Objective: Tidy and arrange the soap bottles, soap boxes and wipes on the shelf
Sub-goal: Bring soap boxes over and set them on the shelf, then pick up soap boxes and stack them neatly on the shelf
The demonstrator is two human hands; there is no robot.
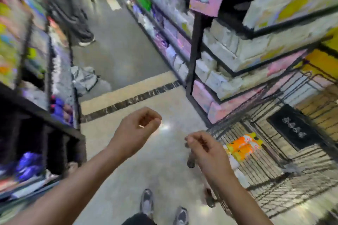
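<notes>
The picture is heavily blurred by motion, so much of the stock cannot be made out. The person stands in a shop aisle, both bare forearms raised over the pale floor (164, 160). The left hand (139, 129) hangs in the air with its fingers loosely curled toward the thumb and nothing between them; the right hand (204, 149) is likewise loosely curled and holds nothing. The hands are apart, neither touching any goods. Just beside the right hand stands a wire cart (274, 155), and inside it lie orange and yellow bottles (243, 147) on their sides. Behind the cart rises the right shelf (193, 51), with pale boxes and packs (219, 78) stacked on its levels and pink packs (219, 109) along the bottom. The left shelf (42, 113) carries blurred colourful packs, with purple ones low down. Farther up the aisle a second person's legs and a shoe (86, 39) show, and a white bag (86, 78) lies on the floor. The wearer's own grey shoes (146, 201) show at the bottom edge.
</notes>
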